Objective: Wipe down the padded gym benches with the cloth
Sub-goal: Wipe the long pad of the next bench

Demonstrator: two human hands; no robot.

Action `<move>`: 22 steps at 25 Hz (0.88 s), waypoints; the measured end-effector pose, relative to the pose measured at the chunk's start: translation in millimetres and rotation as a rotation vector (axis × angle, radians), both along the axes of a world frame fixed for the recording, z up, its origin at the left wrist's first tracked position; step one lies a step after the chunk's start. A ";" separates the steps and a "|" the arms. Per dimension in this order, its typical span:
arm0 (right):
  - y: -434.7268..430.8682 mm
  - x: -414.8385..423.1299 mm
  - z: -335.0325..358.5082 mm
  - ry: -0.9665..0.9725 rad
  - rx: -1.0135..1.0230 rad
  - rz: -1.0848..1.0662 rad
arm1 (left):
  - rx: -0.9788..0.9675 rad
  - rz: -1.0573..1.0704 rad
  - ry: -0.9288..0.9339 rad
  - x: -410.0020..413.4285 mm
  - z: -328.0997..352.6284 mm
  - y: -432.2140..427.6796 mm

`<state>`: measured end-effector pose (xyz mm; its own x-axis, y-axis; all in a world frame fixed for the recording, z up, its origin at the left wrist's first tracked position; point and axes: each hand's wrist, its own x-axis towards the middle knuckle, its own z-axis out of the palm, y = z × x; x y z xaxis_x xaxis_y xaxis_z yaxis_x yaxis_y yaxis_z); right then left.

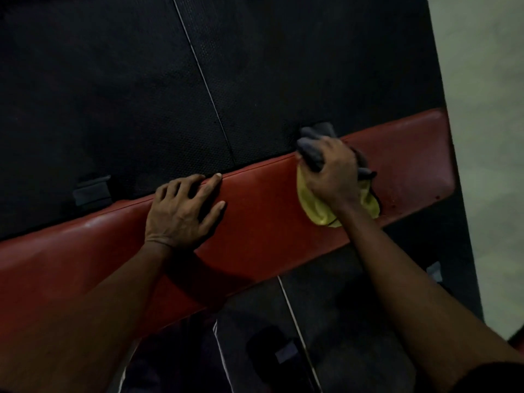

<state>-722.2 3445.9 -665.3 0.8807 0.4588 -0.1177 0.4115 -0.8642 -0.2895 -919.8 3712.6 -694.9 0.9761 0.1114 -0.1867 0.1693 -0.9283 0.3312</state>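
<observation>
The long red padded vinyl bench (263, 231) runs slantwise over the black textured rubber floor mat (113, 95). The left hand (181, 214) lies flat on the bench's middle with its fingers straight and spread. The right hand (331, 171) has its fingers curled round the bunched yellow-and-grey cloth (312, 207), which rests on the bench toward its right end.

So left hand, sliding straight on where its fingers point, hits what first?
Looks free: the left hand leaves the bench at its far edge, over the floor mat; the cloth probably lies right of that line.
</observation>
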 end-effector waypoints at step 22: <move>0.8 -81.6 -3.4 -0.073 0.032 -0.495 | 0.011 0.022 0.061 2.2 12.6 -6.9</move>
